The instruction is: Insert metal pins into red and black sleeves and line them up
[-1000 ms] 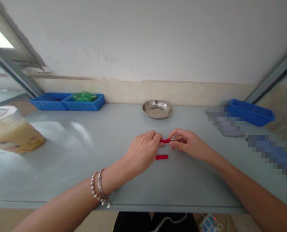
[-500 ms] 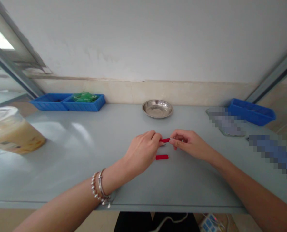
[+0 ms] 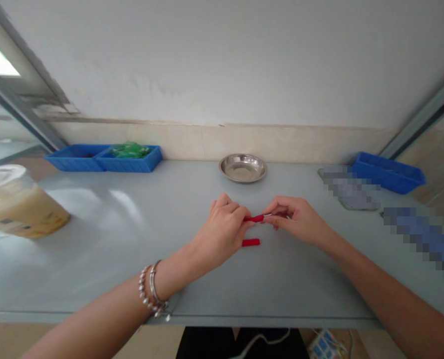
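My left hand [image 3: 222, 224] is closed, thumb and fingers pinching a small red piece with a silvery metal end [image 3: 257, 218]. From the other side, the fingertips of my right hand [image 3: 295, 219] pinch its metal end. The exact kind of this piece cannot be made out, as my fingers cover both its ends. Just below on the table lies a second short red strip [image 3: 251, 243], its left end hidden behind my left hand.
A round metal dish [image 3: 243, 169] stands by the wall. Blue bins [image 3: 132, 164] sit back left, one holding green plastic; another blue bin [image 3: 390, 174] is back right. A large drink cup [image 3: 23, 204] stands left. Two blurred-out items, one a flat slab [image 3: 356, 204], lie right.
The fingers of my left hand have shifted slightly along the red piece, and the metal bit seen under it before is now covered. My right hand has barely moved.
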{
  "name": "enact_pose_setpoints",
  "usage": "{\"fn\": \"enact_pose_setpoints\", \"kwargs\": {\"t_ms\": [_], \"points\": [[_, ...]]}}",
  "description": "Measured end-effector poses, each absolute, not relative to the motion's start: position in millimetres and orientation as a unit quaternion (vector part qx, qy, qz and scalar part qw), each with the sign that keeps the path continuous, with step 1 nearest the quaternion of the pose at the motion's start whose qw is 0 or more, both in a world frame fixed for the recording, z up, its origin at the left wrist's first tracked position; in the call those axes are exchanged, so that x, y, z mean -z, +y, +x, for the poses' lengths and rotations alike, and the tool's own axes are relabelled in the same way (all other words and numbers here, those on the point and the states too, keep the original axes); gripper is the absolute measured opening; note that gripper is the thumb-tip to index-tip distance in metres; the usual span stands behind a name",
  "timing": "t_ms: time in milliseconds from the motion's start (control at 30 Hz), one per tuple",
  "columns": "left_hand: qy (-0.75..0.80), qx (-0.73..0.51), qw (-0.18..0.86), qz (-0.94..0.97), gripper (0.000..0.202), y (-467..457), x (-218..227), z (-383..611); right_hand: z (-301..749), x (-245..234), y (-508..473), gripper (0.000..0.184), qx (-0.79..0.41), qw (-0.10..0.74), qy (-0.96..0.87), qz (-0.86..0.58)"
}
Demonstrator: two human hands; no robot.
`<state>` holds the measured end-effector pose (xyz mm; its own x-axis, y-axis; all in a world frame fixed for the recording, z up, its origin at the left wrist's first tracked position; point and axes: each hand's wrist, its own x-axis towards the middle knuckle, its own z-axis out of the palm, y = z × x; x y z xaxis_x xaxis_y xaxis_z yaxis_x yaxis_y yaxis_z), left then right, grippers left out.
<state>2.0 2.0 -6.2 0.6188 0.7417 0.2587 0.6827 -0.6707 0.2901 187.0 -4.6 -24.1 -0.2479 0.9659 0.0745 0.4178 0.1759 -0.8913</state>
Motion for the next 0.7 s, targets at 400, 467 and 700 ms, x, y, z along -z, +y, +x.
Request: {"fn": "enact_pose_setpoints", "kwargs": {"t_ms": [400,467,700], "points": [[0.387,-0.257,0.119,0.877,0.015,1.2,2.0,1.7,188.9,18.5,-6.2,0.023,-0.466,0.390,-0.647,-0.461],[0.365,-0.269,0.090,0.887,0.016,0.4,2.4,1.5,188.0,18.8,-5.7,0.029,-0.471,0.385,-0.645,-0.463],[0.341,-0.262,0.056,0.901,0.018,0.5,6.3,1.4,186.6,18.7,-5.8,0.028,-0.491,0.354,-0.644,-0.467]]}}
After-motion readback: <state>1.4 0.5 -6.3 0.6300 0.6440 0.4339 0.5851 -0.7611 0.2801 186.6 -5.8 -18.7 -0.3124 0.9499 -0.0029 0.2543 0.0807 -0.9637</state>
